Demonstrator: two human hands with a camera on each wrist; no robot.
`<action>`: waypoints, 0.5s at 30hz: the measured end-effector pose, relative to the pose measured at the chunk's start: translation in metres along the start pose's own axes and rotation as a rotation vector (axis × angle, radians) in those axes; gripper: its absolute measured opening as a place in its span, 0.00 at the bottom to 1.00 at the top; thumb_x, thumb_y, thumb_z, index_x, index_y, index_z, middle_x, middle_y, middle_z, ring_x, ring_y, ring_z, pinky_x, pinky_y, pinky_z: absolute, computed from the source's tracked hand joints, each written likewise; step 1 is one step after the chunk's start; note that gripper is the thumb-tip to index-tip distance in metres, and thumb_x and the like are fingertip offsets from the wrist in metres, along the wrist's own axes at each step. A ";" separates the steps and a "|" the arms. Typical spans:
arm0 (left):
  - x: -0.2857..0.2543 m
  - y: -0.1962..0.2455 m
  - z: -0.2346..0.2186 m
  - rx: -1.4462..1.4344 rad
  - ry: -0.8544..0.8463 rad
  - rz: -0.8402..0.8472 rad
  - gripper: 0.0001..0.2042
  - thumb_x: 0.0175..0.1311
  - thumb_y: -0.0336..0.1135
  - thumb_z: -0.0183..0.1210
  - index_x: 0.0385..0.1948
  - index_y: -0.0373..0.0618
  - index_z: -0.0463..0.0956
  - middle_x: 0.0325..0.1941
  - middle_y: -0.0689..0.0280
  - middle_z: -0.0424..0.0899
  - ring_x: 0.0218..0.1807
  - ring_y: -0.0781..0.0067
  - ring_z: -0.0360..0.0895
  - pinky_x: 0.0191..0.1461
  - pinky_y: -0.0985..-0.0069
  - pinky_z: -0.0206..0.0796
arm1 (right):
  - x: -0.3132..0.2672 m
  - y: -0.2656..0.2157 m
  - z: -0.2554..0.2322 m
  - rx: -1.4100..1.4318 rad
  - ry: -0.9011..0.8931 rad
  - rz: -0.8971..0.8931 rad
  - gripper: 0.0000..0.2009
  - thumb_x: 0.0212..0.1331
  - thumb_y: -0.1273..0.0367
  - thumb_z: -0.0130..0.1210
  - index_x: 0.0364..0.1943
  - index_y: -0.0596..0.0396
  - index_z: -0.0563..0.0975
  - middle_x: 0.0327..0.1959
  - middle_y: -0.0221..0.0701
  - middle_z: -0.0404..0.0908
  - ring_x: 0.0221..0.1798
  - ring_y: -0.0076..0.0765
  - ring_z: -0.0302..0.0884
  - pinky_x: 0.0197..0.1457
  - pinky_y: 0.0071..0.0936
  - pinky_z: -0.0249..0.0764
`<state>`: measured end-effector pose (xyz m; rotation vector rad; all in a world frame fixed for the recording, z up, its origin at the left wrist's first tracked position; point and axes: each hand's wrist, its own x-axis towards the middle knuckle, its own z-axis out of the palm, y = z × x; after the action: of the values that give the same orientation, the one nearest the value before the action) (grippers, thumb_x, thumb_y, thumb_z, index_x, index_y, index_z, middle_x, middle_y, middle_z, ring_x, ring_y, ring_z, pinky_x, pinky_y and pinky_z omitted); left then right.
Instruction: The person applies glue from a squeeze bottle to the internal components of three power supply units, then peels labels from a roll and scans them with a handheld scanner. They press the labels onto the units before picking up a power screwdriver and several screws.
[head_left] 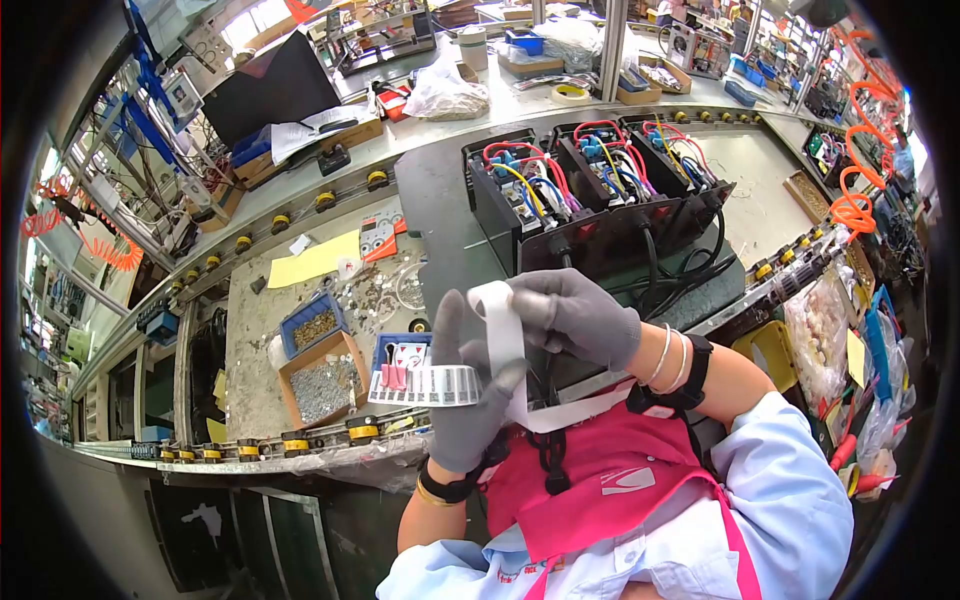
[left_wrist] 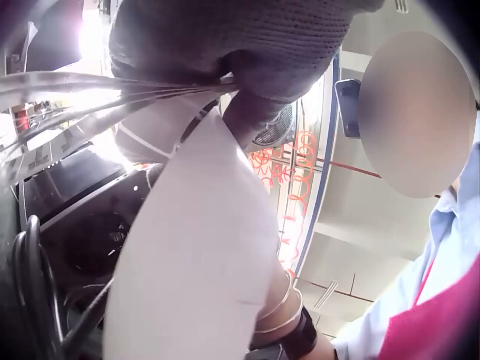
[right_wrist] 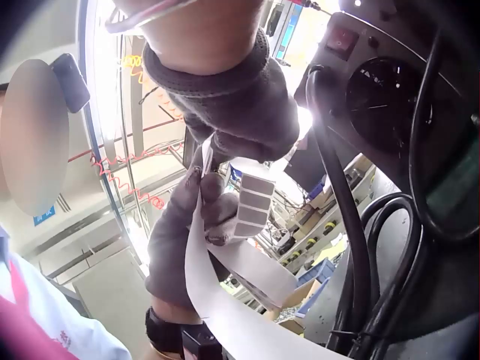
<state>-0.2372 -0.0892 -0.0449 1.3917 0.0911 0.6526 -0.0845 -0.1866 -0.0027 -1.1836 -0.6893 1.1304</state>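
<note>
Close against the pink apron (head_left: 600,520), across whose top a loose tail is trailed, the white label strip (head_left: 503,345) is gripped between thumb and fingers of the grey-gloved left hand (head_left: 470,428), with printed labels curling out on its far side, while the strip's upper loop is pinched by the grey-gloved right hand (head_left: 590,320). Beyond the hands, small metal parts are held in a cardboard box (head_left: 358,358) beside a blue bin (head_left: 290,340), and three black-cased units (head_left: 495,215) with exposed coloured wires are lined up on a dark board (head_left: 440,240). Farther back, a translucent plastic bag (head_left: 445,92) is seen on a bench.
</note>
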 end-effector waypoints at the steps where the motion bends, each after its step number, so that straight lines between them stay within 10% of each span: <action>1: -0.002 -0.005 -0.001 -0.010 -0.024 0.009 0.44 0.57 0.26 0.61 0.70 0.50 0.36 0.46 0.58 0.78 0.45 0.72 0.77 0.47 0.74 0.70 | -0.002 0.000 0.000 -0.003 0.005 -0.007 0.15 0.58 0.66 0.59 0.46 0.59 0.77 0.27 0.22 0.76 0.22 0.10 0.65 0.23 0.10 0.60; 6: 0.000 -0.011 0.002 -0.047 0.053 0.063 0.46 0.59 0.37 0.62 0.71 0.50 0.33 0.42 0.60 0.78 0.40 0.75 0.76 0.42 0.79 0.69 | -0.006 0.029 -0.013 -0.434 -0.065 -0.369 0.25 0.53 0.73 0.57 0.57 0.63 0.67 0.32 0.28 0.79 0.31 0.22 0.74 0.37 0.25 0.74; 15: 0.015 -0.013 -0.015 -0.132 0.419 0.134 0.21 0.71 0.38 0.47 0.62 0.39 0.58 0.28 0.70 0.70 0.30 0.81 0.70 0.38 0.81 0.68 | -0.032 0.026 -0.002 -0.838 -0.090 -0.297 0.28 0.46 0.79 0.52 0.58 0.61 0.66 0.37 0.43 0.79 0.37 0.47 0.80 0.42 0.32 0.75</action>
<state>-0.2271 -0.0693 -0.0553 1.1244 0.2847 1.0383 -0.1008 -0.2175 -0.0235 -1.6492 -1.4383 0.6404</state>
